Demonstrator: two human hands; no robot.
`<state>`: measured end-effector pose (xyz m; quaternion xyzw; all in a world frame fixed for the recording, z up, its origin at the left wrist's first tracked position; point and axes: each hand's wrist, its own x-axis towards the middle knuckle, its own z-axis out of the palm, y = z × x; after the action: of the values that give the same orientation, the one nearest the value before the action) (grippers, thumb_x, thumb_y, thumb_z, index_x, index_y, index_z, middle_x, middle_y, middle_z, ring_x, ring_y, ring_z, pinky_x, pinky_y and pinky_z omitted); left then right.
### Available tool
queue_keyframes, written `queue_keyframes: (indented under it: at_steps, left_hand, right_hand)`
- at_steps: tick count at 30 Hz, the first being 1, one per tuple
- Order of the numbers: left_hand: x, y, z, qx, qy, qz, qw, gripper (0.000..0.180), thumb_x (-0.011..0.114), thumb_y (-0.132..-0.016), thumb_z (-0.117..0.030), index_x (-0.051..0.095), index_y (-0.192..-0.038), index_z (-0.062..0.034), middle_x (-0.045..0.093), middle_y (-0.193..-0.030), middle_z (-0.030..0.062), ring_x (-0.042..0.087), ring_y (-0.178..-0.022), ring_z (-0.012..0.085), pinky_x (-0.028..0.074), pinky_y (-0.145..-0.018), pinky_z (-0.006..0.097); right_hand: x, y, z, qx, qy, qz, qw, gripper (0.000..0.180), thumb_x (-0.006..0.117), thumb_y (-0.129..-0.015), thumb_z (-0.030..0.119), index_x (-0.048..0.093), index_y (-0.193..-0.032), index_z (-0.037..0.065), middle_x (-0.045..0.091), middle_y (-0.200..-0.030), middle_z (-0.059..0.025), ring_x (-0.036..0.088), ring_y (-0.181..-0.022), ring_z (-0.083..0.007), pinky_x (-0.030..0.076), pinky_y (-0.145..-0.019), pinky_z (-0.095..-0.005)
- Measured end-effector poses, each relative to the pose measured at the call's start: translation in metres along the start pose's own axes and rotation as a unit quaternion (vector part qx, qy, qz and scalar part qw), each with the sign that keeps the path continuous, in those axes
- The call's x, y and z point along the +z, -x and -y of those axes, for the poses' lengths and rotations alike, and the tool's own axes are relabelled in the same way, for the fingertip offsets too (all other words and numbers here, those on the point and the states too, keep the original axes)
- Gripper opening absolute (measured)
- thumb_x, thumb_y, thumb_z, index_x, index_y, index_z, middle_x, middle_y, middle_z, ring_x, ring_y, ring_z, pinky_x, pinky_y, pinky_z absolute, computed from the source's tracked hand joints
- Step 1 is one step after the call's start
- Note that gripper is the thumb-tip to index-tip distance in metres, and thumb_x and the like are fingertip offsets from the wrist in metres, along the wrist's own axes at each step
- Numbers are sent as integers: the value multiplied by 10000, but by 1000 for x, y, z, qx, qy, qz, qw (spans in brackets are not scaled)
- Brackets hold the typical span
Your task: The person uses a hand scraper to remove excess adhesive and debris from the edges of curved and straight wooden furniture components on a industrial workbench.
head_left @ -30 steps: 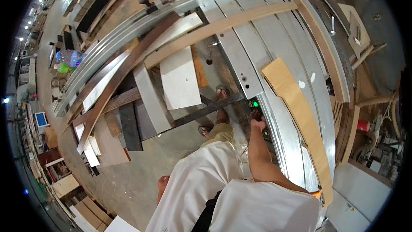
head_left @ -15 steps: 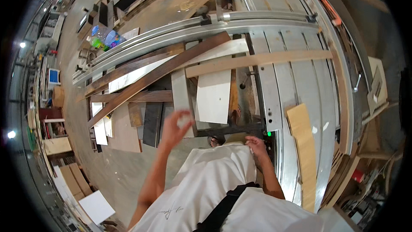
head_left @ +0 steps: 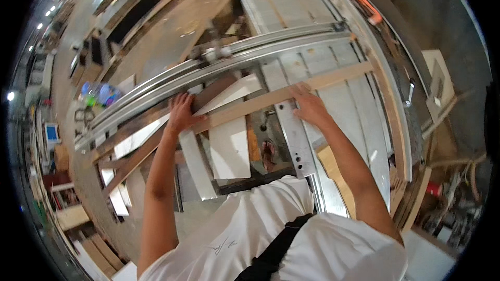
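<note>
Workshop floor lies dusty under a big metal saw bench (head_left: 333, 99). Both hands press flat on a long wood strip (head_left: 281, 99) lying across the bench — left hand (head_left: 182, 112) near its left end, right hand (head_left: 308, 105) near the middle, fingers spread, not pinching. White boards (head_left: 229, 148) lean under the strip — they crowd its path.
</note>
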<state>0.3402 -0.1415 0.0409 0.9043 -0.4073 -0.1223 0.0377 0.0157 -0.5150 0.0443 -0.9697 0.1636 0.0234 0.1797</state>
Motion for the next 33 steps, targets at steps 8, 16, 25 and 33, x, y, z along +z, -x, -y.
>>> queue_keyframes:
  at_steps: [8,16,25,33]
  left_hand:
    - [10,4,20,-1,11,-6,1000,873,789,-753,-642,594,-1368,-54,512,-1499,151,277,-1518,407,193,-1141,744]
    - [2,12,18,49,37,-49,997,821,789,-770,-584,607,-1349,-31,568,-1424,179,317,-1481,449,205,-1163,660]
    - [-13,97,-18,120,105,45,986,618,686,-875,-609,720,-1214,-93,620,-1370,173,414,-1432,422,254,-1159,636]
    - [-30,-130,-212,377,161,-35,911,463,669,-936,-122,571,-1381,-40,530,-1474,190,458,-1397,404,380,-1156,484]
  right_hand:
    - [-2,-40,-24,-32,-12,5,999,539,746,-842,187,579,-1348,106,559,-1332,-162,624,-1143,-396,511,-957,-517]
    - [-45,-12,-4,-119,51,49,990,396,783,-830,251,631,-1164,100,613,-1106,-94,648,-1024,-333,528,-866,-485]
    - [-136,75,22,-114,66,105,986,431,800,-796,237,628,-1166,99,606,-1074,-72,642,-1002,-288,552,-814,-427]
    - [-150,105,31,-107,117,78,984,415,771,-799,252,626,-1165,121,597,-1103,-25,621,-1010,-245,563,-828,-386]
